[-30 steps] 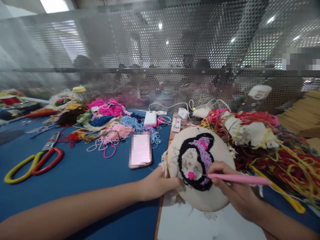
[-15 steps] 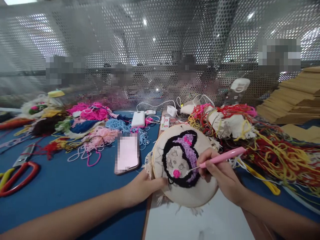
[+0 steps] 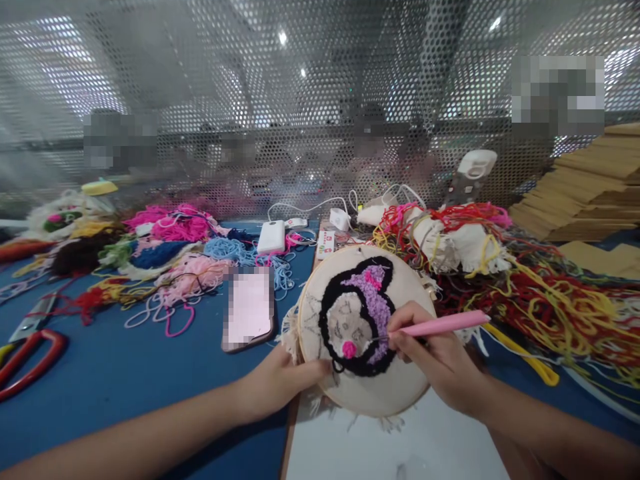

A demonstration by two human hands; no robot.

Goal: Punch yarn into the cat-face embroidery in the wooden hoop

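Observation:
My left hand (image 3: 285, 377) grips the lower left rim of a round embroidery hoop (image 3: 320, 393), thumb on top of the cream cloth and the other fingers hidden beneath. A black and purple tufted figure with a bright pink nose (image 3: 349, 349) fills the middle of the cloth, its face bare with drawn lines. In my right hand (image 3: 430, 353) is a pink punch needle (image 3: 445, 325), pinched near its front end. Its thin metal tip points left to the edge of the face, beside the black loops; whether it pierces the cloth I cannot tell.
A phone (image 3: 250, 310) lies left of the hoop, red-handled scissors (image 3: 37, 363) farther left. Yarn heaps (image 3: 175, 223) line the back left, with more tangled yarn (image 3: 540, 300) at right. A white power bank (image 3: 271, 237) sits behind; brown paper (image 3: 585, 187) is stacked far right.
The view has shifted slightly. The punch needle's tip sits lower into the work, with less of its metal showing, and the handle lies a little flatter. My left hand keeps its hold.

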